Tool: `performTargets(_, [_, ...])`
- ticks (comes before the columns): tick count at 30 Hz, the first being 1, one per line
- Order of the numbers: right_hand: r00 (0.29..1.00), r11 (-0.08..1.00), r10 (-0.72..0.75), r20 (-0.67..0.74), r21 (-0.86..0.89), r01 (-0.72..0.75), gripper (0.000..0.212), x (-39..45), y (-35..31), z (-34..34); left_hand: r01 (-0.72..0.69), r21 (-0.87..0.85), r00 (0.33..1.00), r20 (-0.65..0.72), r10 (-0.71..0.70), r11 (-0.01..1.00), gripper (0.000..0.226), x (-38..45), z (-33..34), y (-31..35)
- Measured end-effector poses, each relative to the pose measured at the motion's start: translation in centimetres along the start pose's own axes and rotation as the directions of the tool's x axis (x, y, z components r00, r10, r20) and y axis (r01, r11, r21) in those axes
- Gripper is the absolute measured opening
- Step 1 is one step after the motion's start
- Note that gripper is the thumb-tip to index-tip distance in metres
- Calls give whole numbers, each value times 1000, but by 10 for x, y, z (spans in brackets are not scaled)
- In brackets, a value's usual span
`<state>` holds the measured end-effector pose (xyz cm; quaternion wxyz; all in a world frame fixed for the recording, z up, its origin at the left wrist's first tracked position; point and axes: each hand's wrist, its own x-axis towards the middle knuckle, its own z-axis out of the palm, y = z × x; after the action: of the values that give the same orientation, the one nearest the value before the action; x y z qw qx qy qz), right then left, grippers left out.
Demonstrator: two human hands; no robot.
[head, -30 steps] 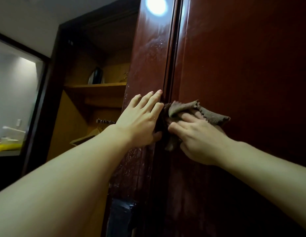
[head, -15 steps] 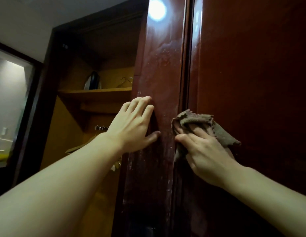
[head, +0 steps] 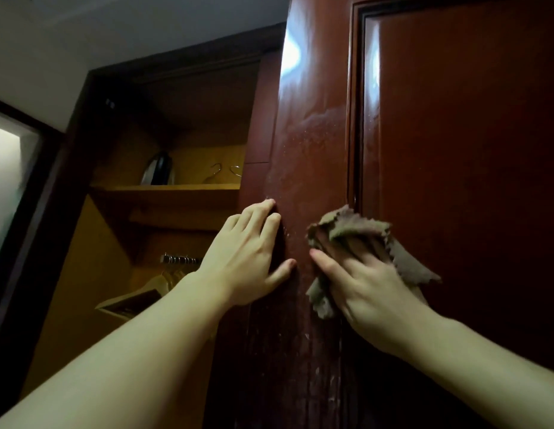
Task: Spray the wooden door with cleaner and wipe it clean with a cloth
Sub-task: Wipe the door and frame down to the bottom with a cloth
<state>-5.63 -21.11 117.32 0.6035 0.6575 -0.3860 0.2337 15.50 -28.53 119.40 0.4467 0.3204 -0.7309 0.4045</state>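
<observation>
Right hand (head: 367,284) pressing a brown cloth (head: 356,233) flat on the red wooden door (head: 455,150), fingers curled into the folds. Left hand (head: 248,258) just left of the cloth, fingers straight, gripping nothing, resting on the door edge. Left of the door, a shelf (head: 176,188) with a kettle (head: 158,173).

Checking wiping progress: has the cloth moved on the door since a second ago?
Yes. The cloth under the right hand has shifted right, off the door's left stile toward the panel groove.
</observation>
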Motion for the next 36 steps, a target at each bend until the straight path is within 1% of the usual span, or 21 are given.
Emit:
performTargets(2, [999,999,-41,-34,33,42,50,1,6,3,-11,-11,1000,-17,11,1000,80,-1,3,-2])
performTargets(4, [999,999,-37,-20,-28,37,54,17,17,4,-26,-24,999,-29,26,999,80,-1,6,-4])
performTargets(8, [996,963,84,29,-260,-74,63,61,33,-2,-39,-40,998,-45,37,998,84,-7,13,-11])
performTargets(10, [993,953,117,31,-284,-104,65,67,27,-4,-42,-46,998,-45,39,998,86,-10,16,-16])
performTargets(12, [998,968,68,2,-242,-65,65,55,11,4,-51,-46,998,-40,49,998,88,-14,18,-21])
performTargets(14, [999,992,-26,-32,-126,22,61,36,-12,19,-77,-47,996,-41,75,996,89,-18,19,-25])
performTargets(16, [995,997,-70,-70,9,71,55,22,-28,32,-108,-36,994,-28,107,994,90,-22,18,-29])
performTargets(17, [994,996,-86,-69,29,88,53,21,-29,36,-119,-23,993,-18,119,993,91,-24,17,-31])
performTargets(19, [990,990,-137,-34,-24,136,55,29,-19,34,-137,4,991,-6,137,991,92,-25,15,-34])
performTargets(21, [989,984,-144,-38,-113,139,57,48,-6,29,-153,25,988,0,153,988,93,-25,13,-37])
performTargets(23, [997,971,-67,-34,-231,58,61,68,4,24,-174,38,985,3,174,984,93,-26,12,-40])
performTargets(25, [1000,961,21,-22,-276,-26,64,78,3,21,-194,50,981,7,194,980,92,-27,12,-43])
performTargets(27, [998,965,42,-42,-256,-51,64,75,-5,23,-206,66,979,17,205,976,93,-28,12,-45])
performTargets(30, [994,989,-75,-79,-133,64,61,55,-20,32,-206,76,978,33,204,976,94,-30,11,-48])
performTargets(32, [988,992,-123,-88,-36,120,57,49,-25,35,-215,96,976,46,211,972,94,-31,10,-51])
performTargets(33, [988,991,-132,-83,-22,131,56,49,-24,36,-220,109,975,54,215,969,95,-30,10,-53])
performTargets(36, [989,990,-135,-62,-50,132,55,66,-14,35,-222,126,974,70,215,967,96,-26,7,-57])
